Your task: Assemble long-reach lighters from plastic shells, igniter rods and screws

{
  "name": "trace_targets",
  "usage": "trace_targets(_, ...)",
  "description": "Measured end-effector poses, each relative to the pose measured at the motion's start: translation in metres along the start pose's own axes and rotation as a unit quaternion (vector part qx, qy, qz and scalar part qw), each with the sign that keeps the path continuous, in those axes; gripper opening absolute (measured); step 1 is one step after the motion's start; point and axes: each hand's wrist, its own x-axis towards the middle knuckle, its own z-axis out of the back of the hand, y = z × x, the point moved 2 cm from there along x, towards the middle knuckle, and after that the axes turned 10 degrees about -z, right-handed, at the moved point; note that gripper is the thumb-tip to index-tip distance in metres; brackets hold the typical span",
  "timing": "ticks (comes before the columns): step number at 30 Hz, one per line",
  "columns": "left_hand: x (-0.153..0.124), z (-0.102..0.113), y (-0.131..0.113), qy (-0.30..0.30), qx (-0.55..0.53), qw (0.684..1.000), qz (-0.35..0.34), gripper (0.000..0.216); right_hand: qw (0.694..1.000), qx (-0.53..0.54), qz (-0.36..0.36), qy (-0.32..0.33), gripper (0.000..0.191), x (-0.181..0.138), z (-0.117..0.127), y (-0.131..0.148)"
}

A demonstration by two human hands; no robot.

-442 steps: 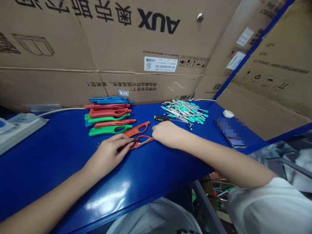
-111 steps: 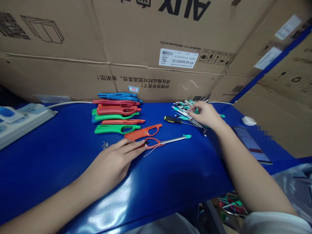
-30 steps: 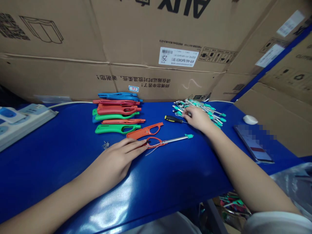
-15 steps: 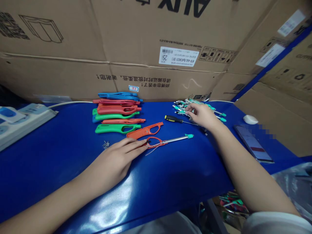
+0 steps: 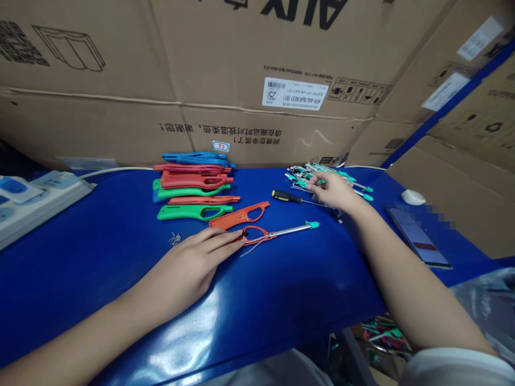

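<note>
My left hand (image 5: 189, 265) lies flat on the blue table (image 5: 100, 252), fingers stretched out, their tips on the rear of an orange handle shell (image 5: 253, 234) with a metal tube and teal tip (image 5: 292, 230) sticking out to the right. A second orange shell (image 5: 238, 215) lies just behind it. My right hand (image 5: 332, 190) reaches into the pile of teal-tipped metal tubes (image 5: 346, 178), fingers curled among them; whether it grips one I cannot see. A black screwdriver (image 5: 287, 196) lies left of that hand.
A stack of blue, red and green handle shells (image 5: 193, 185) sits behind my left hand. Tiny screws (image 5: 174, 239) lie by it. A power strip (image 5: 32, 201) is far left, a phone (image 5: 416, 236) and a white mouse (image 5: 412, 198) right. Cardboard boxes (image 5: 241, 80) wall the back.
My right hand has shifted slightly over the pile of tubes, from the screwdriver's tip back toward the tubes. My left hand and the orange shell have stayed still.
</note>
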Motion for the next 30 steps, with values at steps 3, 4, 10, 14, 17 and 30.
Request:
trace_targets(3,-0.001,-0.001,0.0,0.007,0.003,1.0,0.0,0.063,0.999,0.003,-0.04,0.006,0.006,0.0,0.001,-0.002)
trace_targets(4,-0.001,-0.001,0.0,0.009,0.003,1.0,0.001,0.064,0.999,0.004,-0.045,0.003,0.007,0.0,0.001,-0.002)
trace_targets(10,-0.002,-0.002,0.002,-0.003,-0.01,1.0,0.001,0.06,0.999,0.032,0.015,-0.032,0.01,-0.007,0.009,0.01)
trace_targets(14,-0.001,-0.002,0.001,-0.021,-0.022,1.0,0.006,0.054,0.981,0.068,0.177,0.051,0.02,-0.03,0.01,0.041)
trace_targets(17,-0.001,-0.003,-0.002,-0.025,-0.016,0.999,0.019,0.051,0.945,0.083,0.269,0.166,0.015,-0.052,0.001,0.066)
trace_targets(30,0.003,-0.005,-0.007,-0.046,-0.119,0.989,0.07,0.027,0.898,0.07,0.35,0.256,0.014,-0.085,-0.033,0.093)
